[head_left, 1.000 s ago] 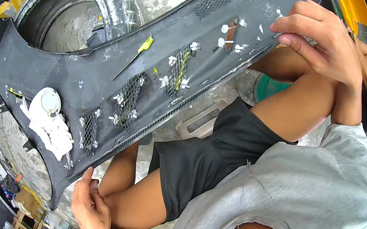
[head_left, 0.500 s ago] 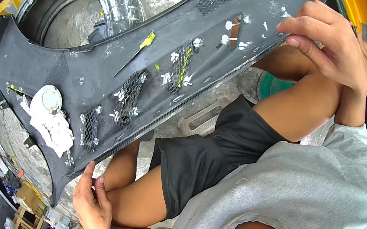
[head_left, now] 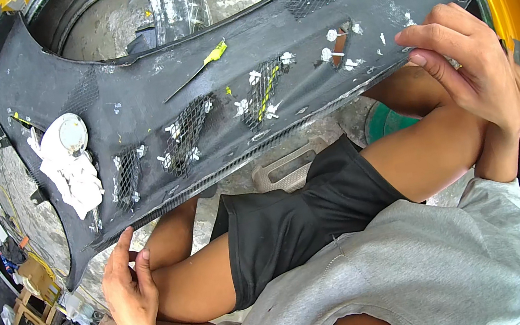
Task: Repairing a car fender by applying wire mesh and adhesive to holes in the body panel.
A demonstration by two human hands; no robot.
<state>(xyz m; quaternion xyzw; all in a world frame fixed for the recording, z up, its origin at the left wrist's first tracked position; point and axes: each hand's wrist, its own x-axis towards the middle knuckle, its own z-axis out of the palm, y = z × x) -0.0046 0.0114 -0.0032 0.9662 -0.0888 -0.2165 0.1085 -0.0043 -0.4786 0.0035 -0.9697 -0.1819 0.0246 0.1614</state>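
Dark grey bumper (head_left: 144, 99), white-flecked

We see no labels, signs or screens. The one likely package is a small round white tub (head_left: 71, 132) lying on the dark bumper panel (head_left: 138, 100) at our left, on crumpled white cloth (head_left: 71, 178).
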